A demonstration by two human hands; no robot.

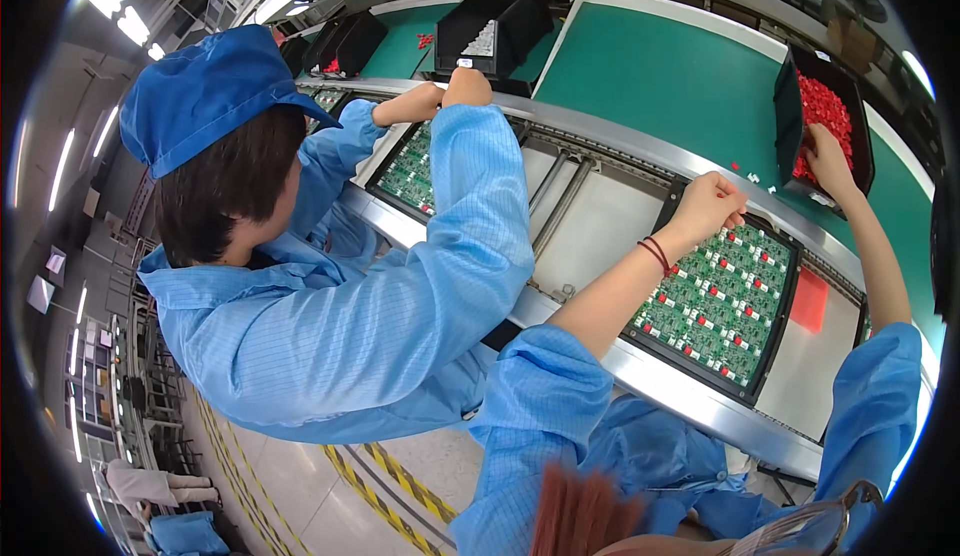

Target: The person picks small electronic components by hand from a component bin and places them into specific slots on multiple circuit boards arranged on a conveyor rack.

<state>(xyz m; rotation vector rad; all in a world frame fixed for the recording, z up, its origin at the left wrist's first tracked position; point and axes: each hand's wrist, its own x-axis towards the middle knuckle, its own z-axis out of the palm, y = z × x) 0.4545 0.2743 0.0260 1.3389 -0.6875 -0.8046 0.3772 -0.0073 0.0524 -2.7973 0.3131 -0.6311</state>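
My left hand [708, 204] is above the far edge of a black frame [752, 392] that holds a panel of green circuit boards [712, 301]. Its fingers are curled together in a pinch, and whatever is between them is too small to make out. Small red and white parts dot the boards in rows. At the right, my right hand [828, 164] reaches into a black bin [790, 106] heaped with small red parts [828, 106]. The fingertips are down against the heap, so their grip is hidden.
A co-worker in a blue cap [225, 96] works close on my left, hands at a similar board frame [405, 171]. The metal conveyor rail [640, 146] runs between us and a green bench [660, 76]. Another black bin [500, 26] holds white parts. A red sheet [809, 302] lies beside my frame.
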